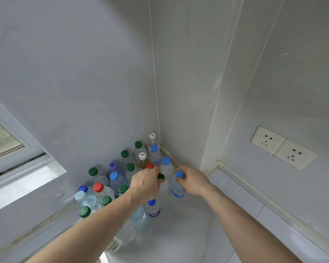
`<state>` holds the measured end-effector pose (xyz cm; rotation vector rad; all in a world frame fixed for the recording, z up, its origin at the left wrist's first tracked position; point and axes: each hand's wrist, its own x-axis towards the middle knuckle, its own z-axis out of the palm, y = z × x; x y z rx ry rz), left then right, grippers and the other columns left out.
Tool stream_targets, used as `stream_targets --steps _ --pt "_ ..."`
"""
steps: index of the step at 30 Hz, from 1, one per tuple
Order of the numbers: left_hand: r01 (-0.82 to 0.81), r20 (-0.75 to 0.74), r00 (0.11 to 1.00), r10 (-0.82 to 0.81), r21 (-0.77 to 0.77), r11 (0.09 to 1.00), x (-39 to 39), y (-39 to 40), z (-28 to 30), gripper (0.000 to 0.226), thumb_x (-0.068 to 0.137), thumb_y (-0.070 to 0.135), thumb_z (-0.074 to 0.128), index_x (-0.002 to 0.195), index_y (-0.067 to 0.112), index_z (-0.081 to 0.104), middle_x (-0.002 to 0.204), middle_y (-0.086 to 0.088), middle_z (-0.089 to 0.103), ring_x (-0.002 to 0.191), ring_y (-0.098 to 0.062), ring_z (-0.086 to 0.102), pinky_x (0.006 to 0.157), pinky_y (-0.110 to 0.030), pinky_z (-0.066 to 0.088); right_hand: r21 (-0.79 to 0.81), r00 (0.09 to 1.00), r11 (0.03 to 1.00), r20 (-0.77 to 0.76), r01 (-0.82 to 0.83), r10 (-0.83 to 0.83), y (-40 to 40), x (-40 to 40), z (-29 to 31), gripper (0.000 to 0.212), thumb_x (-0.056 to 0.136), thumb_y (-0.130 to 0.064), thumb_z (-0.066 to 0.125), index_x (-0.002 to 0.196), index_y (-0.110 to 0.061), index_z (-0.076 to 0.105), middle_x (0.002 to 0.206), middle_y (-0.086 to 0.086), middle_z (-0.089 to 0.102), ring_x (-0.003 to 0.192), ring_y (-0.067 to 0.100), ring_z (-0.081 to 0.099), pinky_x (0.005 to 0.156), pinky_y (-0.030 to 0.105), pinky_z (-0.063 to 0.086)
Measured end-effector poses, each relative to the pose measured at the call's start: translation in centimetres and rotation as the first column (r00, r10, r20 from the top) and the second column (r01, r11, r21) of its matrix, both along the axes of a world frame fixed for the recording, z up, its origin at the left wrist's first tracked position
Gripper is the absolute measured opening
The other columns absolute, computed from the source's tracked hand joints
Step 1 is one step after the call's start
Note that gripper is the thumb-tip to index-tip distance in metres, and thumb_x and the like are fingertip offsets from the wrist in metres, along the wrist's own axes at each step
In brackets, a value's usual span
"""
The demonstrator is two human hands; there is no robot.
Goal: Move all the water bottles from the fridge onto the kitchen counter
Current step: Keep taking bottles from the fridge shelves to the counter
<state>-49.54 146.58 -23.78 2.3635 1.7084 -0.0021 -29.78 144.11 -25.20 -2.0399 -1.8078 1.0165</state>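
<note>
Several clear water bottles with green, blue, red and white caps stand packed in the corner of the white kitchen counter (188, 228). My left hand (146, 182) reaches over them and grips two bottle necks at once, a red-capped bottle (150, 165) and a green-capped bottle (161, 176). My right hand (193, 180) holds a blue-capped bottle (177, 186) by its neck, just right of the group. That bottle stands upright on the counter. The fridge is out of view.
White tiled walls meet behind the bottles. A window (2, 137) sits on the left wall. Two wall sockets (283, 148) are on the right wall above a raised ledge (241, 198). Bare counter lies in front of the bottles.
</note>
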Motion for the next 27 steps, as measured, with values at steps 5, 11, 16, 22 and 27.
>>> stream_targets --steps 5,11,16,22,27 --pt "0.013 0.003 1.0 -0.013 -0.013 1.0 -0.5 -0.6 0.2 0.025 0.103 0.033 0.051 0.126 0.027 0.056 0.115 0.003 0.064 0.097 -0.026 0.065 0.078 -0.041 0.056 0.009 0.999 1.0 -0.043 0.021 -0.021 0.6 -1.2 0.0 0.019 0.103 -0.033 0.057 0.121 -0.028 0.063 0.104 0.002 0.07 0.092 0.027 0.072 0.075 0.037 0.058" --pt "0.001 0.026 1.0 0.0 -0.043 0.999 -1.0 -1.9 0.4 0.032 0.102 0.031 0.053 0.134 0.029 0.054 0.126 0.005 0.062 0.101 -0.027 0.065 0.082 -0.043 0.057 -0.019 0.986 0.994 -0.125 0.107 -0.108 -0.3 -1.1 0.3 0.041 0.102 -0.026 0.053 0.142 -0.032 0.054 0.107 0.001 0.07 0.086 0.029 0.075 0.057 0.038 0.062" --pt "-0.004 0.158 0.987 0.011 -0.045 0.999 -1.7 -4.4 2.4 0.033 0.102 0.031 0.052 0.134 0.033 0.056 0.135 0.01 0.059 0.109 -0.019 0.064 0.085 -0.034 0.053 0.036 0.965 0.982 -0.198 0.185 -0.174 -3.1 0.2 1.4 0.058 0.099 -0.03 0.058 0.154 -0.038 0.043 0.104 -0.008 0.071 0.089 0.017 0.074 0.073 0.038 0.064" --pt "0.006 0.379 0.925 0.029 -0.091 0.996 -3.9 -9.5 5.3 0.029 0.102 0.031 0.056 0.129 0.035 0.062 0.124 0.015 0.062 0.093 -0.005 0.068 0.085 -0.027 0.056 0.12 0.92 0.955 -0.323 0.272 -0.221 -10.5 0.9 1.7 0.052 0.095 -0.038 0.068 0.143 -0.048 0.05 0.102 -0.02 0.069 0.082 0.01 0.072 0.076 0.038 0.063" --pt "0.021 0.551 0.831 0.075 -0.165 0.986 -6.2 -15.0 5.9 0.023 0.1 0.028 0.062 0.119 0.041 0.065 0.115 0.022 0.064 0.093 0.005 0.066 0.073 -0.014 0.053 0.125 0.893 0.933 -0.358 0.337 -0.274 -18.2 -0.1 2.2 0.047 0.097 -0.033 0.068 0.139 -0.049 0.054 0.105 -0.019 0.068 0.07 0.014 0.07 0.07 0.032 0.059"
